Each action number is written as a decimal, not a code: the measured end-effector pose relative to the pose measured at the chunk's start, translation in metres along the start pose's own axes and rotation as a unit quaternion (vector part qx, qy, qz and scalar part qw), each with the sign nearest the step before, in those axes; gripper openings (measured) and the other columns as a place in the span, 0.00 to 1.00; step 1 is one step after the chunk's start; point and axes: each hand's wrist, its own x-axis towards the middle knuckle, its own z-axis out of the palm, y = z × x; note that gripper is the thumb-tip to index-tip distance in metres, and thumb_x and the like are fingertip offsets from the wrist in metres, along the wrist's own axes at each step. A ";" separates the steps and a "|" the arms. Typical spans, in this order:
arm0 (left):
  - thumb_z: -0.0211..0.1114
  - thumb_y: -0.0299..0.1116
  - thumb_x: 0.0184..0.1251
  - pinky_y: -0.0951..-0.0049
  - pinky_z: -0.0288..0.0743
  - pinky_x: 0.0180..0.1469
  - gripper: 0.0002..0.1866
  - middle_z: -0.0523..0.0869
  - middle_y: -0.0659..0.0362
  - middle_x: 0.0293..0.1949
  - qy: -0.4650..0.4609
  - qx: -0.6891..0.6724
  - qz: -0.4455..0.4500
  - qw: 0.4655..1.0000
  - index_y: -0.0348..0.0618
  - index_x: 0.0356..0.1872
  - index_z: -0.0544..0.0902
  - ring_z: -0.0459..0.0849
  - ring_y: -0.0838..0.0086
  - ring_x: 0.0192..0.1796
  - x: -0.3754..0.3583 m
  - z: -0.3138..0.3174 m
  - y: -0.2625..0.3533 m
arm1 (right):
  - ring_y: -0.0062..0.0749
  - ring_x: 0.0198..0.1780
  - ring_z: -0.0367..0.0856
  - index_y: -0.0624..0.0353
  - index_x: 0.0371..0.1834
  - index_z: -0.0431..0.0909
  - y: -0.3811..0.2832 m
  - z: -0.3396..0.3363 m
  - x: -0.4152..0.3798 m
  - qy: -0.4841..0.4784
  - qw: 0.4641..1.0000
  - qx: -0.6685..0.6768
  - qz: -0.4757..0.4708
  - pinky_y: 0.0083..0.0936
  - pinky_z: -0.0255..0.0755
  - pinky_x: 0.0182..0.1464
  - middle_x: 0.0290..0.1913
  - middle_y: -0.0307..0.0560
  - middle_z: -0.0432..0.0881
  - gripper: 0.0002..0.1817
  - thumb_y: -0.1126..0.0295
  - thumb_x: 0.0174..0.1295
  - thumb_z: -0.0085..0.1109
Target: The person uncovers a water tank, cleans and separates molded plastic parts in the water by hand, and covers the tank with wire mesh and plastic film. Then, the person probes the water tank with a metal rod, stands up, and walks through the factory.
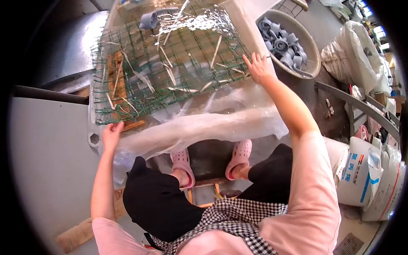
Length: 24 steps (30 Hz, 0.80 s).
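A green net (187, 55) with pale strips caught on it lies spread over a water-filled basin lined with clear plastic sheet (204, 127). My left hand (112, 135) is closed at the net's near left corner, fingertips pinched on its edge. At the right edge of the net rests my right hand (258, 68), its fingers spread. A grey curled piece (148, 20) sits on the net near the far side. Under the net at the left is a wooden board (117, 80).
A round tub (312, 46) of grey curled pieces stands right of the basin. Beyond it are a white sack (350, 59) and a metal frame (361, 104). White bags with blue print (357, 170) stand at the right. A grey panel (55, 170) fills the left.
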 end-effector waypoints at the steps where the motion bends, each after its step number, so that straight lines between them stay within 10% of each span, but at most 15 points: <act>1: 0.72 0.48 0.52 0.70 0.78 0.43 0.30 0.81 0.50 0.47 -0.010 0.005 -0.005 1.000 0.33 0.48 0.77 0.82 0.68 0.44 0.004 0.007 0.001 | 0.43 0.59 0.67 0.51 0.67 0.62 -0.003 0.005 0.002 -0.074 0.997 0.026 0.004 0.45 0.59 0.59 0.58 0.55 0.69 0.29 0.67 0.58 0.49; 3: 0.71 0.51 0.53 0.68 0.79 0.44 0.37 0.78 0.46 0.47 -0.037 -0.412 -0.183 0.892 0.31 0.54 0.71 0.81 0.63 0.43 0.015 0.015 0.004 | 0.42 0.58 0.68 0.51 0.64 0.65 0.006 -0.002 0.008 -0.061 0.998 0.024 -0.021 0.42 0.60 0.57 0.56 0.53 0.70 0.27 0.68 0.58 0.49; 7: 0.62 0.37 0.65 0.61 0.82 0.43 0.20 0.77 0.45 0.44 0.028 -0.589 -0.145 0.795 0.33 0.48 0.69 0.81 0.59 0.41 0.046 0.042 -0.017 | 0.42 0.53 0.70 0.51 0.54 0.74 0.035 -0.053 0.003 0.092 0.993 0.022 -0.077 0.38 0.63 0.53 0.48 0.48 0.73 0.20 0.70 0.57 0.48; 13: 0.55 0.27 0.69 0.60 0.82 0.47 0.08 0.79 0.46 0.41 0.040 -0.576 -0.015 0.816 0.36 0.43 0.67 0.81 0.57 0.43 0.038 0.026 -0.030 | 0.44 0.48 0.74 0.54 0.42 0.79 0.028 -0.118 -0.053 0.026 0.998 0.042 -0.043 0.35 0.70 0.47 0.62 0.52 0.66 0.12 0.71 0.54 0.51; 18: 0.55 0.28 0.68 0.62 0.83 0.44 0.07 0.81 0.46 0.39 -0.046 -0.545 -0.070 0.834 0.35 0.41 0.70 0.83 0.57 0.41 0.004 0.027 -0.037 | 0.46 0.51 0.72 0.54 0.55 0.73 -0.001 -0.081 -0.116 -0.122 0.984 0.117 -0.050 0.43 0.65 0.55 0.56 0.51 0.72 0.24 0.69 0.51 0.53; 24: 0.60 0.33 0.66 0.68 0.84 0.38 0.13 0.83 0.48 0.38 -0.076 -0.399 -0.156 0.900 0.29 0.38 0.74 0.86 0.60 0.41 -0.004 0.017 -0.029 | 0.50 0.62 0.66 0.49 0.67 0.61 -0.007 -0.123 -0.083 -0.261 0.948 0.180 -0.030 0.45 0.61 0.62 0.63 0.53 0.66 0.38 0.43 0.56 0.56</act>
